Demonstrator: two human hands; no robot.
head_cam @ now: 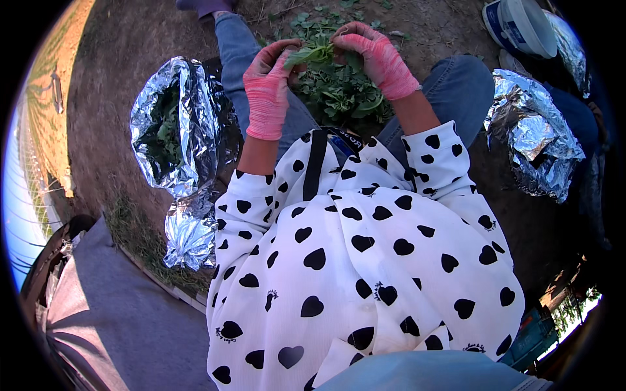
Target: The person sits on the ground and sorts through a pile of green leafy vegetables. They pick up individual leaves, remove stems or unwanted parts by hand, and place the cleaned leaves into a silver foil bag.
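Note:
My left hand (pixel 269 88), in a pink knit glove with a soiled palm and fingers, is closed on the leafy end of a green sprig (pixel 313 54). Opposite it, my right hand (pixel 379 61), gloved the same way, pinches a thin stem or root near its fingertips; whether that belongs to the same sprig is hard to tell. Both hands are raised over a heap of loose green leaves (pixel 342 93) on the ground between my jeans-clad legs. More leaves and stems are strewn beyond the heap, partly hidden by my hands.
On my left lies an open silver foil bag (pixel 195 127) holding greens. Crumpled foil bags (pixel 538 132) rest at my right, near a white bucket (pixel 521 29) and another person's leg (pixel 570 110). Grey fabric (pixel 127 293) covers an area at lower left. Bare soil (pixel 107 97) surrounds the foil bag.

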